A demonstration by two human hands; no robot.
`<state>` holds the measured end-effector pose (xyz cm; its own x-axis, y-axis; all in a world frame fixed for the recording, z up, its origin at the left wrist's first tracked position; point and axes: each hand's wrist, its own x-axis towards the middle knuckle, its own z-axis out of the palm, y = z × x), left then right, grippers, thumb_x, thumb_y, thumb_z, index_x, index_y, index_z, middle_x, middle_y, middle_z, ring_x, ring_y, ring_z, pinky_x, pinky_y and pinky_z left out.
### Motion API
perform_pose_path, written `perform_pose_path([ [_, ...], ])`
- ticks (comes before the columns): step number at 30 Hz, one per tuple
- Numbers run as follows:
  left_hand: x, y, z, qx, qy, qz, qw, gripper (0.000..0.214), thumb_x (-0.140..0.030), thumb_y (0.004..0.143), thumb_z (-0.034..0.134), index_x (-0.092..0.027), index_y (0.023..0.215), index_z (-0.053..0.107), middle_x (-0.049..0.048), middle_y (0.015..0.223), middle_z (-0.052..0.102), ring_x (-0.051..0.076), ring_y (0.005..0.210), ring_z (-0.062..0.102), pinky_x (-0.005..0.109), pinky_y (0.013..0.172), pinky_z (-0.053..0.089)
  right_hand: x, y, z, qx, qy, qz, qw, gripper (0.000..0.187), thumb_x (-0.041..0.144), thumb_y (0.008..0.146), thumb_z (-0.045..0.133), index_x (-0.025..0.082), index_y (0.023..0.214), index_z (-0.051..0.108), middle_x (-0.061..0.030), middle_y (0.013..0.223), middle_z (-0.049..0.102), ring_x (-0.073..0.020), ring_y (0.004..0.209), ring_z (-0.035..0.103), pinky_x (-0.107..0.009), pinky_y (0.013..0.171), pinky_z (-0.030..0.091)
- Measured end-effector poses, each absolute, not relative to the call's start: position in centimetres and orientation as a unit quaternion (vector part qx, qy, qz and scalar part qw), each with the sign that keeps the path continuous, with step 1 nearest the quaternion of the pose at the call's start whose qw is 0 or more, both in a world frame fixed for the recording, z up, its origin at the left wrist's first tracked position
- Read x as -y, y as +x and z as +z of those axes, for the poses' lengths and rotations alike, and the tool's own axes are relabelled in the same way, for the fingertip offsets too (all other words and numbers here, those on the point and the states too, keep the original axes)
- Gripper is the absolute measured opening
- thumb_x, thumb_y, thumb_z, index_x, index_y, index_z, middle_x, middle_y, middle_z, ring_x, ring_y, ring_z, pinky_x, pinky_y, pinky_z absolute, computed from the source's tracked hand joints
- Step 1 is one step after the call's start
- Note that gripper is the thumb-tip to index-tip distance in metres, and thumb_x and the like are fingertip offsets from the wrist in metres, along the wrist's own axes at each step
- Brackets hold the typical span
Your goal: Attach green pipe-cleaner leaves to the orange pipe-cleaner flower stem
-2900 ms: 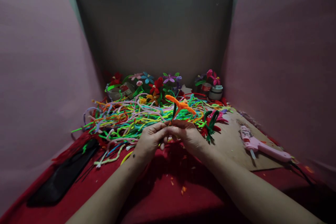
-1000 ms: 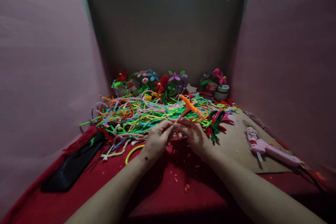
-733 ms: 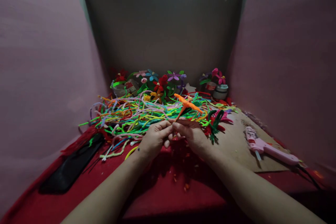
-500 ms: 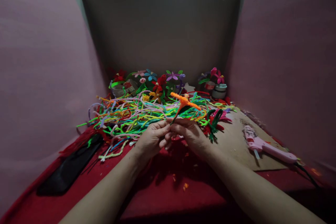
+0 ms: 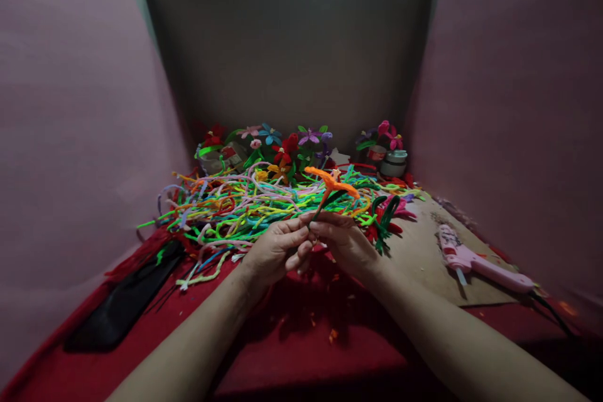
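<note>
My left hand and my right hand meet in front of me, fingertips pinched together on the thin stem of an orange pipe-cleaner flower. The orange petals stand up just above my fingers, with a dark green strand along the stem. Behind them lies a big heap of coloured pipe cleaners on the red cloth. A dark green and red pipe-cleaner piece lies right of my right hand.
A pink glue gun rests on a cardboard sheet at the right, its cord trailing off. Finished pipe-cleaner flowers and a small jar stand at the back. A black flat pouch lies at the left. Pink walls enclose both sides.
The orange flower has been turned and tilted between my fingers, ending slightly more upright. Both hands stayed together at the same spot; the view shifted a little.
</note>
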<state>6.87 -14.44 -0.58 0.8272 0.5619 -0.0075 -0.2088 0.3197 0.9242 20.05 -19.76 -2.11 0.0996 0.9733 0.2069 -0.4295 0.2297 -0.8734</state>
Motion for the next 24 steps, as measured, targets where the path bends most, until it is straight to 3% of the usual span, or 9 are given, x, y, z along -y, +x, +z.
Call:
perform_pose_path([
  [3, 14.4, 7.0, -0.6, -0.181, 0.564, 0.253, 0.765, 0.026, -0.03, 0.076, 0.063, -0.013, 0.096, 0.062, -0.0054, 0.048, 0.048, 0.0, 0.03, 0.033, 0.013, 0.034, 0.026, 19.9, 20.0, -2.0, 0.415, -0.327, 0.528, 0.665, 0.019, 0.023, 0.069, 0.066, 0.018, 0.086, 0.069, 0.0002, 0.063, 0.063, -0.0136, 0.058, 0.058, -0.029, 0.059, 0.046],
  [7, 14.4, 7.2, -0.6, -0.195, 0.641, 0.277, 0.689, 0.029, -0.033, 0.078, 0.059, -0.012, 0.098, 0.063, -0.0014, 0.059, 0.055, 0.005, 0.041, 0.046, 0.017, 0.041, 0.037, 19.6, 19.9, -2.7, 0.403, -0.308, 0.543, 0.669, 0.016, 0.026, 0.072, 0.063, 0.018, 0.085, 0.068, 0.0025, 0.052, 0.058, -0.0134, 0.047, 0.054, -0.028, 0.05, 0.044],
  [13, 14.9, 7.7, -1.3, -0.261, 0.695, 0.367, 0.56, 0.029, -0.023, 0.071, 0.062, -0.014, 0.098, 0.06, 0.0016, 0.08, 0.063, 0.01, 0.062, 0.055, 0.019, 0.051, 0.044, 19.3, 19.8, -3.1, 0.351, -0.365, 0.498, 0.704, 0.016, 0.024, 0.066, 0.069, 0.018, 0.081, 0.07, 0.0022, 0.062, 0.061, -0.0096, 0.052, 0.051, -0.024, 0.053, 0.042],
  [16, 14.9, 7.7, -1.7, -0.285, 0.71, 0.398, 0.506, 0.014, -0.027, 0.076, 0.057, -0.015, 0.082, 0.06, -0.0022, 0.067, 0.058, 0.008, 0.053, 0.052, 0.018, 0.047, 0.041, 19.5, 19.6, -2.5, 0.379, -0.396, 0.477, 0.687, 0.015, 0.026, 0.066, 0.068, 0.018, 0.079, 0.071, 0.002, 0.061, 0.061, -0.0099, 0.054, 0.051, -0.024, 0.054, 0.041],
  [19, 14.6, 7.5, -1.5, -0.282, 0.705, 0.383, 0.526, 0.017, -0.029, 0.078, 0.055, -0.015, 0.068, 0.055, -0.0055, 0.053, 0.05, 0.006, 0.04, 0.045, 0.018, 0.041, 0.037, 19.6, 19.5, -2.2, 0.415, -0.401, 0.455, 0.678, 0.011, 0.028, 0.068, 0.067, 0.019, 0.073, 0.071, 0.0022, 0.06, 0.06, -0.0102, 0.055, 0.052, -0.025, 0.056, 0.041],
  [24, 13.9, 7.3, -1.3, -0.246, 0.669, 0.353, 0.606, 0.023, -0.033, 0.079, 0.056, -0.014, 0.067, 0.054, -0.0044, 0.054, 0.055, 0.004, 0.037, 0.048, 0.016, 0.041, 0.034, 19.5, 19.7, -2.5, 0.459, -0.387, 0.451, 0.66, 0.018, 0.034, 0.075, 0.062, 0.017, 0.075, 0.069, 0.0005, 0.06, 0.062, -0.0124, 0.06, 0.055, -0.028, 0.063, 0.043],
])
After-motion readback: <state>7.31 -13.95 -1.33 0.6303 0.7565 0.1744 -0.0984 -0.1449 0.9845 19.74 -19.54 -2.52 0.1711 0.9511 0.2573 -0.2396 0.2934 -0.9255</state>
